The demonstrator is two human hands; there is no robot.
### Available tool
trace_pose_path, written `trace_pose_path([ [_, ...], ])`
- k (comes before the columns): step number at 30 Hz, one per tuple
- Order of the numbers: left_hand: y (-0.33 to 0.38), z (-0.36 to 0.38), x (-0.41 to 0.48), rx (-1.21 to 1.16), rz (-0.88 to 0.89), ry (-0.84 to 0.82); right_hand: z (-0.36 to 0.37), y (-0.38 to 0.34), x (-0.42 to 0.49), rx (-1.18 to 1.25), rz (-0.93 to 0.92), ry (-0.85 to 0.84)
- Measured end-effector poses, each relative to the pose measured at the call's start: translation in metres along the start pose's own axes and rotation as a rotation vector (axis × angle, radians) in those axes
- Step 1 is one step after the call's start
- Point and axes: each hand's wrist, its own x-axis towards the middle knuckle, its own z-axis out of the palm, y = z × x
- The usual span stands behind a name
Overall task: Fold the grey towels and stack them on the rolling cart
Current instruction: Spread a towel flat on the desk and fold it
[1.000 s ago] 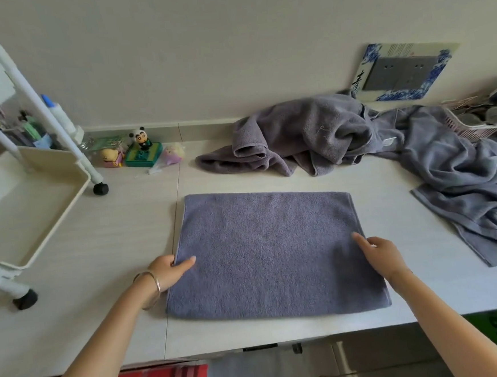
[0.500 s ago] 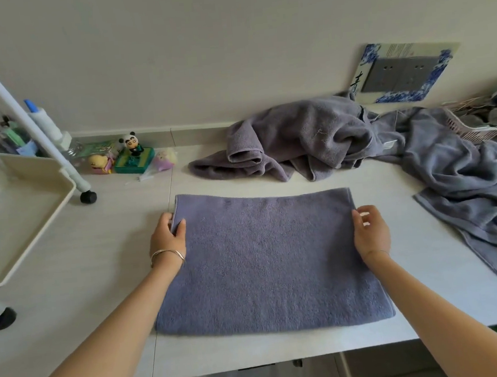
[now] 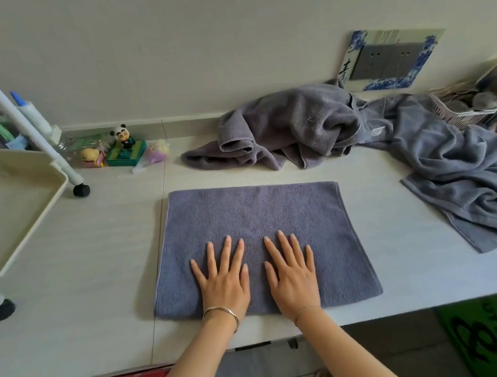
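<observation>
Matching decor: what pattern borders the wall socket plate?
Blue-and-white floral pattern around the socket plate, head view.

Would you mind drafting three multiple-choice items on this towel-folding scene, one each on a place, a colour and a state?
1. Where does the panda figurine stand?
A. On the cart tray
B. Against the wall, between the cart and the crumpled towels
C. On the folded towel

2. What colour is the box under the panda figurine?
A. Green
B. Red
C. White

3. How are the two hands placed?
A. Pinching the towel's corners
B. Raised above the table
C. Flat, palms down, on the towel

Answers:
1 B: the panda figurine stands by the wall, right of the cart and left of the crumpled towels.
2 A: the box is green.
3 C: the left hand and right hand lie with fingers spread on the folded towel.
</observation>
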Motion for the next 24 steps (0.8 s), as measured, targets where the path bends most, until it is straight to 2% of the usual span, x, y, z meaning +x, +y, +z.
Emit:
trace_pose_path([
  [3,-0.014,-0.006,0.002,-0.003,-0.104,-0.058,-0.013,0.038,-0.006,-0.063,0.097,-0.01],
  [7,-0.034,-0.012,0.001,0.003,-0.26,-0.055,-0.028,0.083,-0.018,-0.059,0.214,-0.019],
  [12,-0.045,-0.023,-0.003,-0.023,-0.375,-0.068,-0.041,0.106,-0.029,0.071,0.304,-0.07],
  [14,-0.037,-0.025,-0.004,-0.002,-0.324,-0.005,-0.049,0.11,-0.025,0.273,0.336,-0.046],
  [17,-0.012,-0.033,-0.007,-0.023,-0.083,-0.013,-0.072,0.113,-0.005,0.614,0.494,-0.043],
  [20,0.027,-0.03,-0.01,-0.02,0.108,-0.114,-0.088,0.116,0.019,0.602,0.553,-0.17],
  [22,0.042,-0.027,-0.008,-0.037,0.143,-0.197,-0.096,0.115,0.029,0.567,0.614,-0.246],
  [24,0.048,-0.017,-0.008,0.025,0.123,-0.201,-0.098,0.117,0.032,0.569,0.624,-0.306],
])
